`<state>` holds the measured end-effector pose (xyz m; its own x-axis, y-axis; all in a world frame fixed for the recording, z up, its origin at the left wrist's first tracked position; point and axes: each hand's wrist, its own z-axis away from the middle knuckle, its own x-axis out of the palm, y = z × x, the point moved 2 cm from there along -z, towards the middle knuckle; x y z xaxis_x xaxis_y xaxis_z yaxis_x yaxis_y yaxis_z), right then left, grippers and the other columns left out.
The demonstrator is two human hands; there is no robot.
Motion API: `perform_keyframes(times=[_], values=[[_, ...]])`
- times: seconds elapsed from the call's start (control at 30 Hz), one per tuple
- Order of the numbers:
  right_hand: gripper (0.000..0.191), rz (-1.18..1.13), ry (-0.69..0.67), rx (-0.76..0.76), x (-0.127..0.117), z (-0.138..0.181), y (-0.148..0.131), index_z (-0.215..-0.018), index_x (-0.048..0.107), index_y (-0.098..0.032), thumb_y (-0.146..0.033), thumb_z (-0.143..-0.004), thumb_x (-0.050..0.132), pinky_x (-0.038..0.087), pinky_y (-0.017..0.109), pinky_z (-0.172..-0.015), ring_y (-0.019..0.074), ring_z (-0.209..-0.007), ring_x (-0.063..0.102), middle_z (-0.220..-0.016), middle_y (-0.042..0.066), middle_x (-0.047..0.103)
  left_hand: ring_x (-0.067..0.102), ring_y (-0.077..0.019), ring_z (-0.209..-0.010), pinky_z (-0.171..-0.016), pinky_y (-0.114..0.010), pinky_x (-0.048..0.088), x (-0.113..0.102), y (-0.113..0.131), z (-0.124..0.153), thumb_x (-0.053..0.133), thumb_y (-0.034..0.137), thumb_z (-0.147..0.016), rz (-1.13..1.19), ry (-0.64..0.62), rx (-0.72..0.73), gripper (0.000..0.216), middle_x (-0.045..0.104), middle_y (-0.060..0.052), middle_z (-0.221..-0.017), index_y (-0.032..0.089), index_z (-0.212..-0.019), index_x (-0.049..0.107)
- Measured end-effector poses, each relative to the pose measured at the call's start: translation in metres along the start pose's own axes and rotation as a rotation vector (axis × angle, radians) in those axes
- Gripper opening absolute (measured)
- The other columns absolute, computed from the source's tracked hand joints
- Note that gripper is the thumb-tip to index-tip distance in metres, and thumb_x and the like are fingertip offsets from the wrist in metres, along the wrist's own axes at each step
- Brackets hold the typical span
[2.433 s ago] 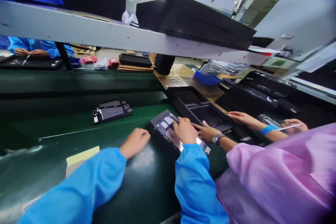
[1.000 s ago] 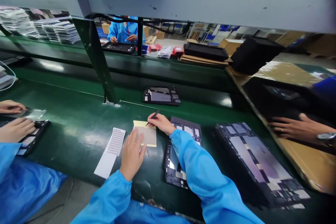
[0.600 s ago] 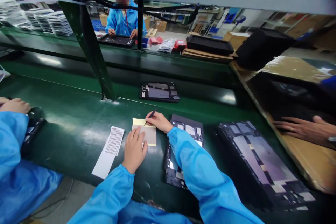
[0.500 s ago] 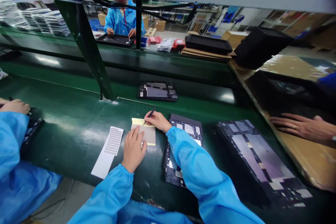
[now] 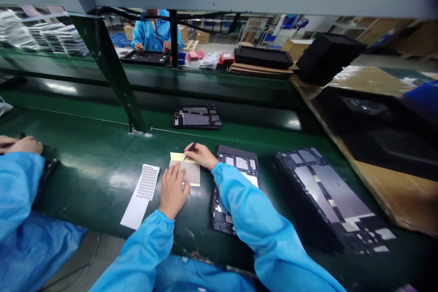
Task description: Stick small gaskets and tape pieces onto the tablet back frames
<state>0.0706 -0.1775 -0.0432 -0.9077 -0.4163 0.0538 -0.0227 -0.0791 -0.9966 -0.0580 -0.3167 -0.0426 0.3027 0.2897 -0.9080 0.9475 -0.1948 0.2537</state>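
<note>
My left hand [image 5: 173, 189] lies flat, fingers spread, on a small yellow-edged sheet [image 5: 192, 171] on the green belt. My right hand [image 5: 201, 155] pinches a thin black tool [image 5: 190, 148] whose tip touches the sheet's top edge. Under my right forearm lies an opened tablet back [image 5: 236, 169] with its inner parts showing. A white strip with a grid of tiny dots [image 5: 142, 194] lies just left of my left hand.
A second opened tablet [image 5: 328, 196] lies to the right, a third [image 5: 196, 117] farther up the belt. A green post [image 5: 112, 77] stands at the left. A neighbour's sleeve and hands [image 5: 20, 145] are at far left; another worker [image 5: 150, 34] sits across. Black trays [image 5: 369, 114] at right.
The view has swung from the right-hand tablet to the sheet. Over the last second my hands stay on the sheet. The neighbour's hand at the right edge has left the view.
</note>
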Motion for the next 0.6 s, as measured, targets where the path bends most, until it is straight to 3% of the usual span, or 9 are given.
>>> perform_keyframes(times=[0.4,0.5,0.6], values=[[0.037,0.000,-0.022,0.033,0.000,-0.002,-0.001,-0.075,0.065,-0.018,-0.045,-0.062,0.086,0.056,0.027,-0.065,0.0126,-0.062,0.064,-0.066,-0.003,0.064,0.056,-0.0330,-0.127,-0.107,-0.053,0.045,-0.002,0.001,0.002,0.053,0.019,-0.089,0.063,0.054,-0.016,0.033,0.059,-0.017,-0.135,0.017,-0.120,0.064],[0.039,-0.013,-0.005,0.024,0.001,0.001,-0.013,-0.073,0.065,-0.018,-0.048,-0.061,0.086,0.057,0.027,-0.064,0.0128,-0.061,0.063,-0.066,-0.002,0.063,0.056,-0.0331,-0.126,-0.108,-0.053,0.045,-0.002,0.002,0.000,0.054,0.019,-0.089,0.035,0.045,-0.014,0.032,0.059,-0.018,-0.133,0.016,-0.119,0.064],[0.040,-0.031,0.044,-0.005,-0.006,0.025,-0.036,-0.079,0.066,-0.018,-0.050,-0.065,0.085,0.059,0.030,-0.069,0.0140,-0.066,0.065,-0.075,0.000,0.066,0.056,-0.0337,-0.125,-0.108,-0.054,0.044,-0.004,-0.001,-0.002,0.055,0.019,-0.089,0.015,0.038,-0.001,0.031,0.059,-0.019,-0.132,0.016,-0.118,0.064]])
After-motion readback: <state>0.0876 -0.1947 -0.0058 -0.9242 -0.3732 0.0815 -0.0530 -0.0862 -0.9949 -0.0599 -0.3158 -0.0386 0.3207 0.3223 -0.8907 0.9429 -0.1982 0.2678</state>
